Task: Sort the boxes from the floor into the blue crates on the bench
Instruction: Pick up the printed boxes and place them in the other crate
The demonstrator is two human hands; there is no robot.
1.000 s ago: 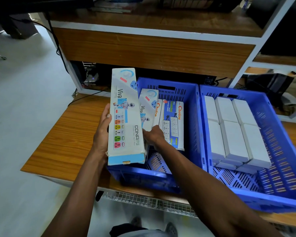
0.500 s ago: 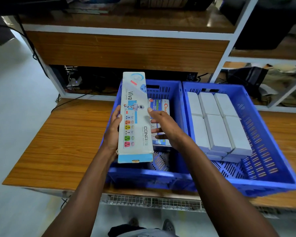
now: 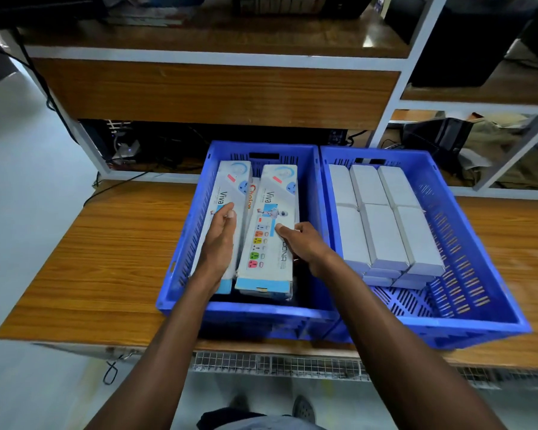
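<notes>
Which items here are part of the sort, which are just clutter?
Job: left crate, two Viva boxes, Choice box, right crate, plain white boxes, left hand, right hand.
Clutter: cables, dark bag.

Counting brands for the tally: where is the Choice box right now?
In the head view, the Choice box lies in the left blue crate, mostly hidden between the two Viva boxes.
</notes>
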